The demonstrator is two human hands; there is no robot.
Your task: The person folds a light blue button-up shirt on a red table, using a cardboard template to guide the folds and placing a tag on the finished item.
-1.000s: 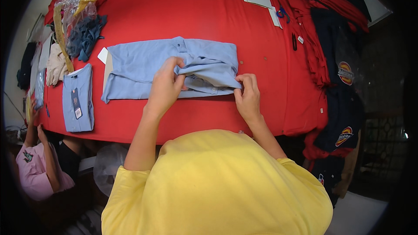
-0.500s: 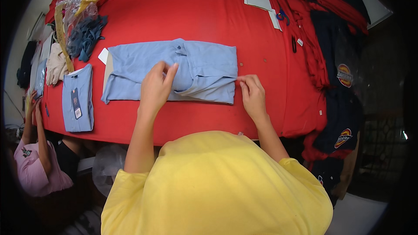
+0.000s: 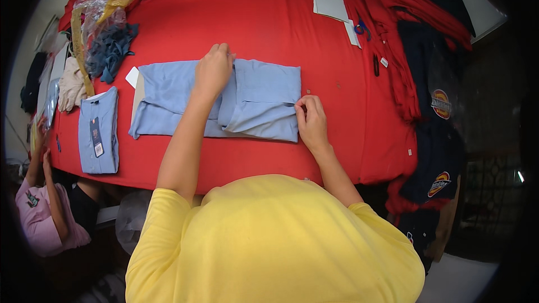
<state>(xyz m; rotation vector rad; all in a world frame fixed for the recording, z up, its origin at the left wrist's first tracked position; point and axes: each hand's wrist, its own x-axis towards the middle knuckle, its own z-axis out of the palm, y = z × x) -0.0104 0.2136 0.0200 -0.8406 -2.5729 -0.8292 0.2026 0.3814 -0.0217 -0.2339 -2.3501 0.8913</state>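
Note:
A light blue shirt lies folded lengthwise on the red-covered table in front of me, a flap turned over its right part. At its left end a beige board sticks out, with a white card beside it. My left hand reaches across the shirt, its fingers closed on the flap's far edge. At the shirt's right end, my right hand pinches the side edge between thumb and fingers. Another folded light blue shirt with a dark hang tag lies to the left.
The table's red cloth spreads around the shirt. Plastic bags, dark blue cloth strips and cream gloves lie far left. White papers and blue-handled scissors are far right, near red and navy garments. A co-worker is at left.
My left hand has gone from hovering over the shirt to its far edge and closed on the flap, which now lies straighter. My right hand stays at the right edge.

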